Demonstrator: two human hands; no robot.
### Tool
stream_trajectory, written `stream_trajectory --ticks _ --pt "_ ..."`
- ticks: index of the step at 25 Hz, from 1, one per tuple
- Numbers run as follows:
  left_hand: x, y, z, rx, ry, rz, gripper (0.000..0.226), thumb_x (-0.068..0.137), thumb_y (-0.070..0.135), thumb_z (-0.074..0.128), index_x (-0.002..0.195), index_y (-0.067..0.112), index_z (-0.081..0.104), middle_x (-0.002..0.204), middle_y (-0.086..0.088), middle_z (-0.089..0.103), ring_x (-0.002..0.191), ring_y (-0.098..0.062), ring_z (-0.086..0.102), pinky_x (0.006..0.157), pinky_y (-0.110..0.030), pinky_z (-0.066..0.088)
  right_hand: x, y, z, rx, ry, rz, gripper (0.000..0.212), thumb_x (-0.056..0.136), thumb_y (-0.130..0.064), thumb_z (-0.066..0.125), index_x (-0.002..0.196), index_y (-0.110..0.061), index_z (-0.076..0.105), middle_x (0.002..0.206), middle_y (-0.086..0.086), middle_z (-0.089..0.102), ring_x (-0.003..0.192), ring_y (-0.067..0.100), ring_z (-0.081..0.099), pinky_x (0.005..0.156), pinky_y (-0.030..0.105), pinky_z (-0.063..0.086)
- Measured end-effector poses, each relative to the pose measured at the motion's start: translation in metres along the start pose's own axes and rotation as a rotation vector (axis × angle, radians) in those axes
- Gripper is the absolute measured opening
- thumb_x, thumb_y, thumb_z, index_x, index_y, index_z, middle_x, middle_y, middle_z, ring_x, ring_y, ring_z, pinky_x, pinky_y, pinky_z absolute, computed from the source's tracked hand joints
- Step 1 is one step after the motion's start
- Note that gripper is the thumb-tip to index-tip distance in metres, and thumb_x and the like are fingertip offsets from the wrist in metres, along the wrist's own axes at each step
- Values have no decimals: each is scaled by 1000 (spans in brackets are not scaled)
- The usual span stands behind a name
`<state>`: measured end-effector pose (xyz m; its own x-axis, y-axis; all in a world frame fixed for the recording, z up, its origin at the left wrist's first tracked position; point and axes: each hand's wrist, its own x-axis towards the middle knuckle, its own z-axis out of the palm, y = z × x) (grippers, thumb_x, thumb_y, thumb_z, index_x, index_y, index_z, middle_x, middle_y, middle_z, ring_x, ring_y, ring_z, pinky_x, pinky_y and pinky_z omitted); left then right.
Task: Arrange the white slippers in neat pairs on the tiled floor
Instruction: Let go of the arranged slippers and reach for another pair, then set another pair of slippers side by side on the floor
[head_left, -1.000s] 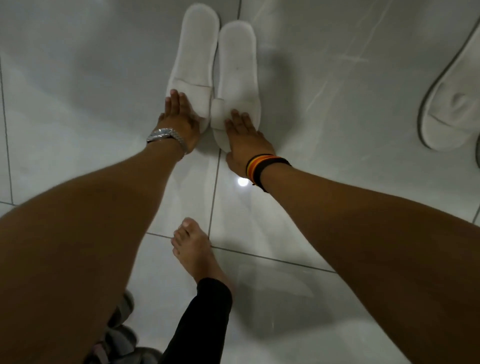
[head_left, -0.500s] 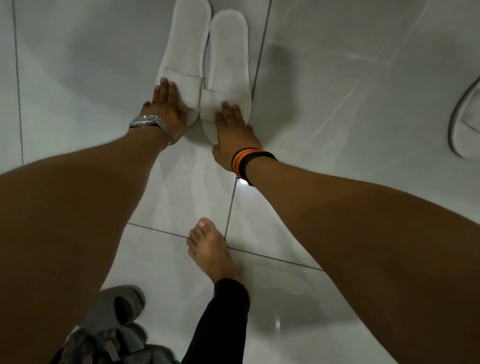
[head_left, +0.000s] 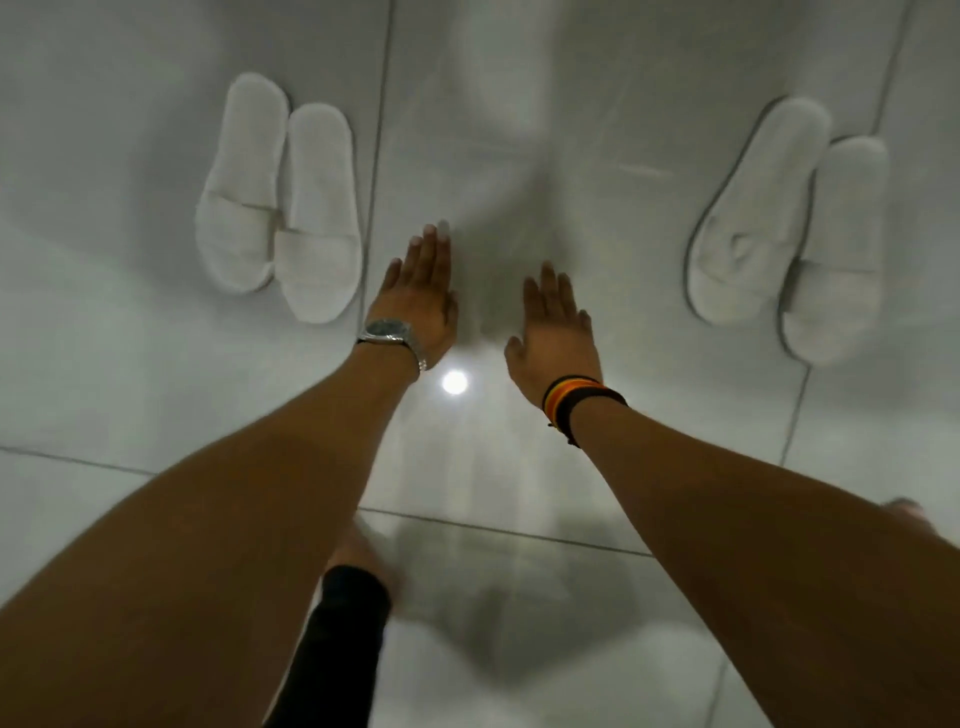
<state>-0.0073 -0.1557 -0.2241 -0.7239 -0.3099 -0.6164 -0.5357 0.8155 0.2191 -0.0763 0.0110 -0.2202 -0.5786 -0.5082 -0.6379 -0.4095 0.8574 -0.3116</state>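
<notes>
Two pairs of white slippers lie on the grey tiled floor. The left pair (head_left: 280, 208) lies side by side, touching, toes towards me. The right pair (head_left: 789, 234) also lies side by side, slanted a little, its right slipper set nearer to me. My left hand (head_left: 423, 296), with a metal watch on the wrist, hovers flat and open over bare floor just right of the left pair. My right hand (head_left: 558, 325), with coloured bands on the wrist, is flat and open beside it. Neither hand touches a slipper.
The glossy floor (head_left: 498, 156) between the two pairs is bare tile with dark grout lines and a bright lamp reflection (head_left: 454, 382). My bare foot and black trouser leg (head_left: 345, 613) show at the bottom centre, blurred.
Both hands have let go of the left pair and moved right, off the slippers. The view has swung right, bringing the whole second pair into sight.
</notes>
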Motion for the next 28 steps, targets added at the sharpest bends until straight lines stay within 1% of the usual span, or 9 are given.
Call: stream_trajectory --ticks 3,5,6,8,10,12,19,25,28 --pt "30 129 23 -17 -19 172 69 106 26 31 162 10 -6 171 -8 -11 159 -25 -4 130 -41 7 -15 122 -44 34 161 227 81 97 -24 51 163 -11 4 171 8 -9 159 29 -4 126 53 18" --pt "53 204 39 -23 -38 263 69 106 25 31 162 11 -7 171 -8 -13 159 -24 -6 130 -40 6 -22 196 -64 69 211 363 82 97 -25 50 163 -11 3 171 8 -9 159 29 -3 126 53 19" --pt "63 239 49 -17 -58 304 70 106 26 31 162 11 -7 171 -8 -13 159 -24 -7 130 -40 5 -25 232 -71 78 195 405 82 98 -25 50 163 -11 2 171 6 -10 160 28 -3 126 52 20" --pt "78 300 73 14 -107 350 70 107 29 30 162 10 -8 171 -9 -14 159 -25 -9 130 -40 1 -30 293 -79 121 71 409 81 99 -25 49 163 -14 -1 172 3 -10 160 25 -1 126 50 20" --pt "80 347 93 12 -168 327 70 107 31 29 162 8 -8 170 -10 -16 158 -25 -12 130 -39 -3 -34 336 -82 150 -52 334 83 99 -23 50 163 -16 -2 171 1 -11 160 23 -1 128 44 18" --pt "74 387 108 -33 -230 284 71 106 31 30 161 8 -9 170 -11 -17 158 -25 -13 129 -39 -3 -39 367 -85 145 -58 293 83 98 -20 51 163 -17 0 171 -1 -11 160 22 -1 129 38 16" --pt "73 477 128 -25 -338 344 72 106 36 29 161 7 -8 170 -12 -18 158 -25 -12 130 -40 -1 -47 445 -107 176 42 398 77 96 -17 53 162 -16 14 172 1 0 159 23 10 127 38 21" --pt "70 500 133 32 -389 384 73 106 34 30 161 8 -10 169 -11 -19 158 -25 -13 130 -40 -1 -56 476 -110 152 52 440 74 97 -17 53 162 -13 17 172 3 1 157 25 18 124 37 26" --pt "66 510 134 -23 -425 373 73 106 32 31 161 7 -9 170 -11 -18 158 -26 -12 130 -41 0 -57 479 -115 149 25 464 74 98 -18 54 161 -11 16 172 5 1 156 28 21 125 39 26"
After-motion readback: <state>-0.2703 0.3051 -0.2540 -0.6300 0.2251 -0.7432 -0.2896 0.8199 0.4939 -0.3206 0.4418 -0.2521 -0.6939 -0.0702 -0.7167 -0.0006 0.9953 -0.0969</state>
